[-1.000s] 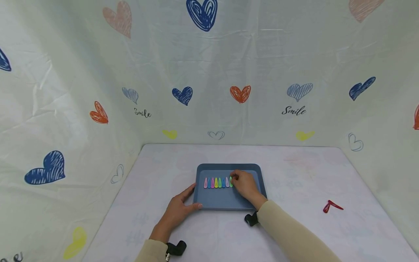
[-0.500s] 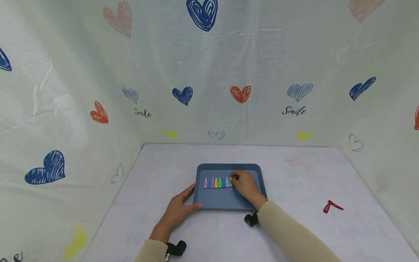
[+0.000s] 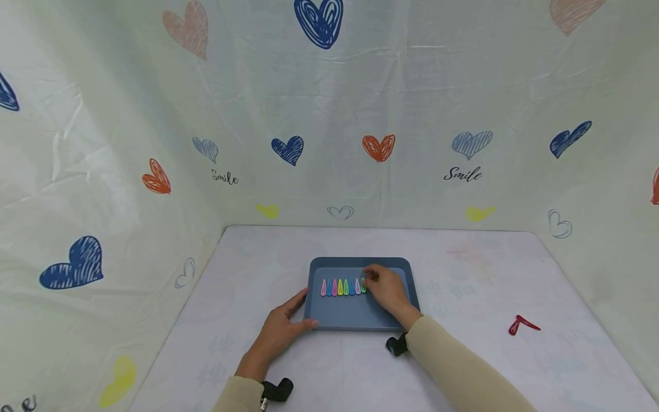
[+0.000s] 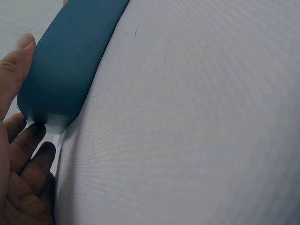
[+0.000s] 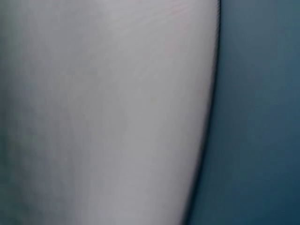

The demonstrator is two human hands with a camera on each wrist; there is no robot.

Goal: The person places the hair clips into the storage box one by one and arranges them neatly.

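A shallow blue-grey tray (image 3: 355, 319) lies on the table. A row of small coloured snap hair clips (image 3: 340, 287) stands side by side in it. My left hand (image 3: 280, 329) holds the tray's near left corner, thumb on the front edge and fingers along the left side; the left wrist view shows the thumb and fingertips against the tray (image 4: 70, 61). Over the tray's right half, my right hand (image 3: 386, 289) has its fingertips at the green hair clip (image 3: 363, 282) ending the row, partly covering it. The right wrist view shows only the tray (image 5: 258, 117) and tabletop.
A dark red snap clip (image 3: 522, 324), bent open, lies on the white table (image 3: 463, 355) to the right of the tray. A white curtain (image 3: 329, 114) printed with hearts hangs behind and on both sides.
The fingers of my right hand have lifted very slightly at the green hair clip. My left hand, the tray and the other clips stay where they were.
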